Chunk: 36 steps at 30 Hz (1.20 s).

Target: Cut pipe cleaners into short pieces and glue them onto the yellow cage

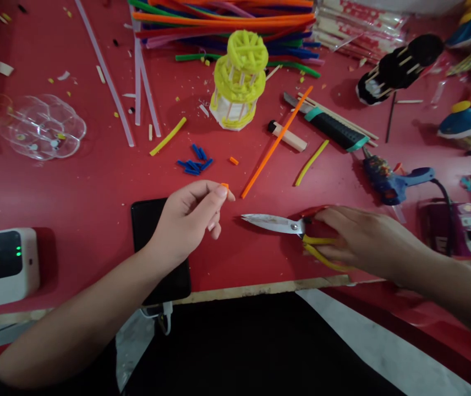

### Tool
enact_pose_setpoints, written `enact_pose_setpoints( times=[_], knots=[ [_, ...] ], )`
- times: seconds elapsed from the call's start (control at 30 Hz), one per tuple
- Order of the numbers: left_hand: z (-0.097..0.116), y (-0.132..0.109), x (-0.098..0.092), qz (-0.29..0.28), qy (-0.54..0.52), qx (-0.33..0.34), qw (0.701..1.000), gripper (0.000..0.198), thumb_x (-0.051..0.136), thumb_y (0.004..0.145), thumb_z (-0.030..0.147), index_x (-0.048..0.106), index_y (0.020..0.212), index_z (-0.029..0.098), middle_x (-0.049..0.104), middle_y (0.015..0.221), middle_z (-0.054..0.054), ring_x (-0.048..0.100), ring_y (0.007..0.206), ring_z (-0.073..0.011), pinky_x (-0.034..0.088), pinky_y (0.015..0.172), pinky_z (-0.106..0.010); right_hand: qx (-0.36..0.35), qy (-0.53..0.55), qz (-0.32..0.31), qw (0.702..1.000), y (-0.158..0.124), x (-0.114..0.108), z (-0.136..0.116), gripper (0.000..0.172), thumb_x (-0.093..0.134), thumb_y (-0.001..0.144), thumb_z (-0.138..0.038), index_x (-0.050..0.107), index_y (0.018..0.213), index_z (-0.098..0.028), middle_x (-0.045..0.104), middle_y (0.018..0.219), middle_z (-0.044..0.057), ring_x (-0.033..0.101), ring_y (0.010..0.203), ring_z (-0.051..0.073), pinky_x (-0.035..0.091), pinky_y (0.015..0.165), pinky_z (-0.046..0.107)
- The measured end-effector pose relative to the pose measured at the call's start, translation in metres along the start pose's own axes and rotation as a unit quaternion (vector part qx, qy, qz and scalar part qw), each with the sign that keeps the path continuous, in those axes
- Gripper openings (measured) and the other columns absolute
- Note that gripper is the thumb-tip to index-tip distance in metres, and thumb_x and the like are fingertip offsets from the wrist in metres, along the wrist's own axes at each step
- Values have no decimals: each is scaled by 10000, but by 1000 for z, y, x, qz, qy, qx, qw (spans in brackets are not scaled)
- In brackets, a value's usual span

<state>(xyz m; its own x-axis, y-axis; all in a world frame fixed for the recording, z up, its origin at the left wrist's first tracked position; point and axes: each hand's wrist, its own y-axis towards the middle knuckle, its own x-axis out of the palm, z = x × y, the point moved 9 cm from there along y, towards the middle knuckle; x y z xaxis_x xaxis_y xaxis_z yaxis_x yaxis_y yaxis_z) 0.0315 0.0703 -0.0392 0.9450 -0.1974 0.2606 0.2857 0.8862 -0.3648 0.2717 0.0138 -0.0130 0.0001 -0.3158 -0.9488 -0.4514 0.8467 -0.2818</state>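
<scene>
Between the thumb and forefinger of my left hand (192, 214) is a short orange pipe cleaner piece (225, 186). My right hand (357, 236) grips scissors (274, 223) with red and yellow handles, blades pointing left and looking closed. A long orange pipe cleaner (277, 142) lies slanted beyond the blades. Another cut orange bit (234, 160) rests near a small group of blue pipe cleaner pieces (194, 163). Yellow pipe cleaner lengths (168, 136) lie on either side. Behind them stands a yellow tiered tower (240, 82) with stick columns on a white base.
A bundle of coloured pipe cleaners (223, 22) lies at the back. To the right are a utility knife (334, 127), a blue glue gun (396, 176) and a black tiered model (400, 69). A phone (148, 220) lies under my left forearm; a white device (6, 267) stands at left.
</scene>
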Motion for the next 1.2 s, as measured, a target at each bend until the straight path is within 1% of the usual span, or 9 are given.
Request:
enact_pose_setpoints(
  times=[0.13, 0.2, 0.3, 0.33, 0.4, 0.53, 0.67, 0.83, 1.2],
  knots=[
    [-2, 2, 0, 13, -30, -9, 999, 199, 633, 910, 250, 630, 721, 188, 429, 543, 70, 373, 439, -53, 402, 394, -157, -99, -11, 51, 994, 2, -25, -9, 339, 413, 1010, -369, 659, 1117, -162, 748, 1049, 153, 740, 946, 289, 610, 779, 436],
    [-1, 3, 0, 19, -26, -11, 999, 197, 655, 893, 254, 630, 711, 185, 436, 567, 65, 379, 442, -49, 404, 391, -158, -109, -41, 99, 988, 8, -44, -16, 303, 418, 1013, -302, 685, 1058, -167, 759, 1014, 128, 739, 933, 271, 607, 794, 417],
    [-2, 3, -1, 20, -13, -15, 1000, 180, 683, 872, 267, 667, 717, 177, 467, 583, 60, 395, 432, -38, 401, 387, -156, -141, -71, 195, 968, 26, -68, -39, 198, 514, 1006, -198, 698, 971, -135, 769, 872, 83, 719, 796, 208, 571, 692, 319],
    [-3, 4, -1, 16, -7, -17, 1000, 171, 688, 869, 269, 689, 727, 174, 479, 580, 59, 401, 423, -33, 397, 384, -153, -191, -82, 215, 954, 34, -69, -53, 216, 503, 1012, -174, 705, 969, -112, 773, 896, 98, 712, 792, 207, 562, 691, 317],
    [-6, 4, -1, 3, 2, -26, 1000, 156, 693, 870, 266, 729, 753, 171, 508, 577, 56, 407, 407, -24, 386, 377, -149, -223, -103, 234, 941, 56, -65, -69, 292, 428, 1022, -114, 708, 943, -127, 765, 924, 93, 695, 798, 211, 531, 663, 320],
    [-8, 3, -2, -7, 3, -29, 1000, 171, 700, 870, 261, 751, 739, 164, 501, 557, 60, 407, 386, -15, 374, 364, -141, -287, -153, 222, 919, 98, -44, -86, 292, 432, 1020, -109, 709, 934, -148, 759, 947, 70, 662, 793, 182, 466, 614, 286],
    [-6, 2, -2, 1, -14, -20, 1000, 188, 731, 854, 305, 751, 740, 157, 493, 562, 63, 391, 389, -12, 385, 362, -142, -364, -131, 266, 883, 103, -48, -91, 285, 443, 1013, -119, 665, 842, -169, 752, 909, 37, 646, 727, 146, 433, 558, 267],
    [-7, 1, -2, 24, -26, -40, 999, 235, 806, 771, 338, 702, 670, 152, 487, 536, 67, 365, 397, -22, 403, 355, -151, -362, -23, 367, 856, 79, -79, -91, 179, 480, 1028, -156, 656, 1007, -182, 767, 970, 27, 659, 715, 124, 503, 606, 258],
    [-12, -2, 4, -34, 13, -54, 998, 212, 810, 782, 315, 694, 701, 157, 545, 553, 69, 414, 384, -22, 427, 393, -165, -328, 72, 329, 882, 73, -86, -96, 297, 396, 1065, -172, 680, 977, -177, 774, 1031, 73, 714, 942, 158, 591, 855, 280]
  ],
)
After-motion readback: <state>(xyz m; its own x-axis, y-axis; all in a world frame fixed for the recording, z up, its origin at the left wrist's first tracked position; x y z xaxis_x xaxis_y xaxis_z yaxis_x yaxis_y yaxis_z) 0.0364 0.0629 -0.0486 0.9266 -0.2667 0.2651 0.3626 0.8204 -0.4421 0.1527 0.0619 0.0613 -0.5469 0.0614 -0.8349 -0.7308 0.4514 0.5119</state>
